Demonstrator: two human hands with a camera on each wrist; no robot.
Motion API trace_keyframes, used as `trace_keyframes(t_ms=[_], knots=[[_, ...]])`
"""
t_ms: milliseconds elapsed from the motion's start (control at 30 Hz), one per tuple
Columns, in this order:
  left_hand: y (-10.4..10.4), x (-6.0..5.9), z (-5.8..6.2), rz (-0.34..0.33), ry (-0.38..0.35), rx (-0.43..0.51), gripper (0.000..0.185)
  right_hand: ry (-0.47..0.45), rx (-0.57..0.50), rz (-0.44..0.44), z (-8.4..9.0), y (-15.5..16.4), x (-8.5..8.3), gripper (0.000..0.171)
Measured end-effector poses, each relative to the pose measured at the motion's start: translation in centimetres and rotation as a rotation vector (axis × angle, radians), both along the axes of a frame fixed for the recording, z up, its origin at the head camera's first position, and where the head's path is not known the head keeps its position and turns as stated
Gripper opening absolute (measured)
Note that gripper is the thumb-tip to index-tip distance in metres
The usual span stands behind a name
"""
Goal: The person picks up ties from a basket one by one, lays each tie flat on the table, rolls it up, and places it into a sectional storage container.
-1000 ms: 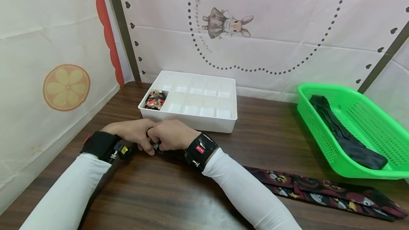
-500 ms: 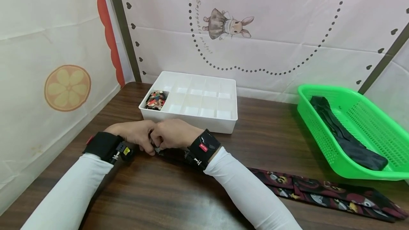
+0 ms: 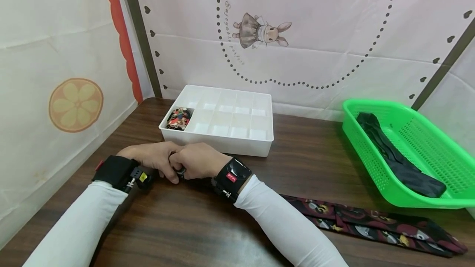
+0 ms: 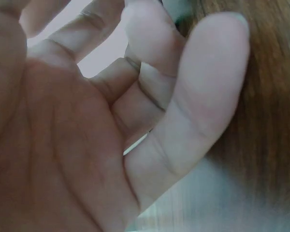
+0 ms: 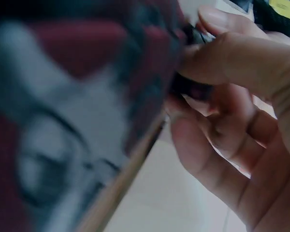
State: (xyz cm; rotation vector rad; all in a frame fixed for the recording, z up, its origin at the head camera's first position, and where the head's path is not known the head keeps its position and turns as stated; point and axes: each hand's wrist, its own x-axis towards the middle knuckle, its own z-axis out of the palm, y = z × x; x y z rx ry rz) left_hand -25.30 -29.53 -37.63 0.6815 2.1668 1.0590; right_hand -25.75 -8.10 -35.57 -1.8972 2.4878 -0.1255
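A long patterned necktie (image 3: 371, 221), dark red and black and folded lengthwise, lies across the table, running under the right forearm. At its left end both hands meet. My right hand (image 3: 200, 160) pinches the small rolled end between thumb and fingers; the right wrist view shows the thumb (image 5: 227, 60) on top, with the tie's printed cloth (image 5: 72, 53) blurred close by. Beside it, my left hand (image 3: 154, 155) has its fingers bent round the other side of that end, which the hands mostly hide. In the left wrist view only the palm and curled fingers (image 4: 198, 87) show.
Behind the hands stands a white divided box (image 3: 219, 137); its front left compartment holds a colourful rolled cloth piece (image 3: 179, 118). At the right, a green basket (image 3: 349, 131) contains a black folded cloth strip (image 3: 400, 160). Printed fabric walls (image 3: 315, 32) enclose the table.
Both hands stay together at the necktie's left end, with only small finger movement on the rolled part. The head view has shifted slightly.
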Motion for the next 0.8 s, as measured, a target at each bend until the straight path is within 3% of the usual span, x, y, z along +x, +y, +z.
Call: trace_keyframes(t_ms=[167, 400, 567, 800], knots=[[1.1, 1.1, 0.7, 0.047, 0.041, 0.007, 0.033, 0.015, -0.024, -0.015, -0.3, 0.1, 0.2, 0.022], [2.0, 1.5, 1.2, 0.104, 0.051, -0.054, 0.026, -0.083, 0.019, 0.003, 0.6, 0.6, -0.2, 0.022], [2.1, 1.4, 1.4, 0.112, 0.052, -0.074, 0.028, -0.016, 0.004, 0.004, 0.4, 0.7, -0.1, 0.015], [1.8, 1.5, 1.4, 0.112, 0.054, -0.027, 0.032, 0.009, -0.004, -0.020, 0.0, 0.4, 0.4, 0.022]])
